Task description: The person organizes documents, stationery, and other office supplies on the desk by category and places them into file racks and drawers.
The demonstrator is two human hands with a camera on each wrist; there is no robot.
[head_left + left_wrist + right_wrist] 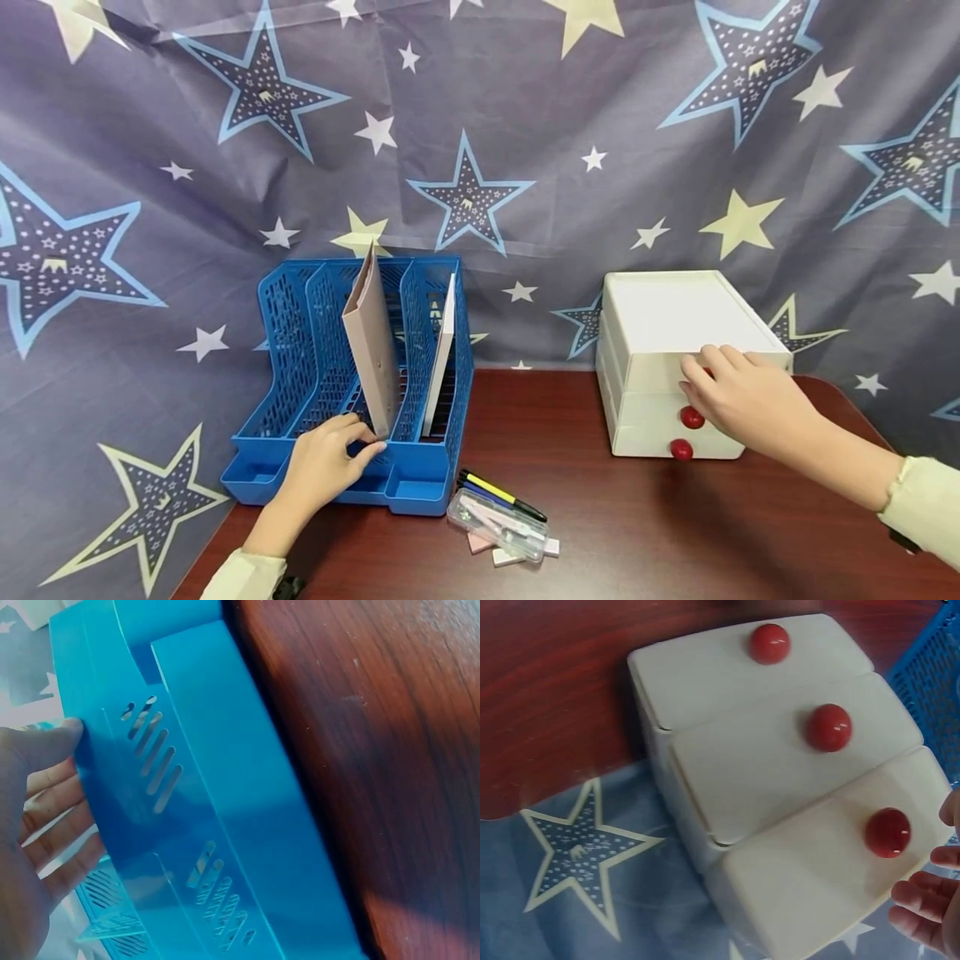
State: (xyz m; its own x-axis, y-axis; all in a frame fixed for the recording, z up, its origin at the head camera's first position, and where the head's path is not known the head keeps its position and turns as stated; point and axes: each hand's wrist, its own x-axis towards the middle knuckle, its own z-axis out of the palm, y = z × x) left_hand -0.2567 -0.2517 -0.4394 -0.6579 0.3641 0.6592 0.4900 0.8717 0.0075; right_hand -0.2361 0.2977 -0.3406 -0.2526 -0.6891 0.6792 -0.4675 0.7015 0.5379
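Left hand (326, 460): at 11 o'clock from the wearer; thumb in front and fingers behind, gripping the front rail of the rack.
Stationery, loose: at 12 o'clock, nearest to the wearer; clear case (501, 523), pens (491, 492) just beyond, pink piece (478, 543) beside it. Case probably light, slick and brittle; best lifted by its long sides.
Blue file rack (337, 454): at 11 o'clock, upright on the tabletop (600, 533). Perforated, apparently moulded plastic; judged stiff, light for its bulk, smooth to the skin. Best hold: front rail or outer walls; thin dividers likely flex.
Beige folder (367, 350): in the rack, tilted; probably stiff card, easily tipped. Best held by its spine.
White folder (439, 367): rack's compartment toward 12 o'clock, tilted; slim, probably light.
Right hand (738, 396): at 1 o'clock; fingers loosely bent near the upper front edge, gripping nothing; contact cannot be told.
White drawer unit (678, 308): at 1 o'clock, beyond the stationery; three stacked drawers, apparently rigid, moderate in weight; contents hidden. Best pull: red knobs (829, 727), round and glossy, so prone to slip; steady the top.
Backdrop: star-patterned cloth (555, 225), furthest, across 10 to 2 o'clock.
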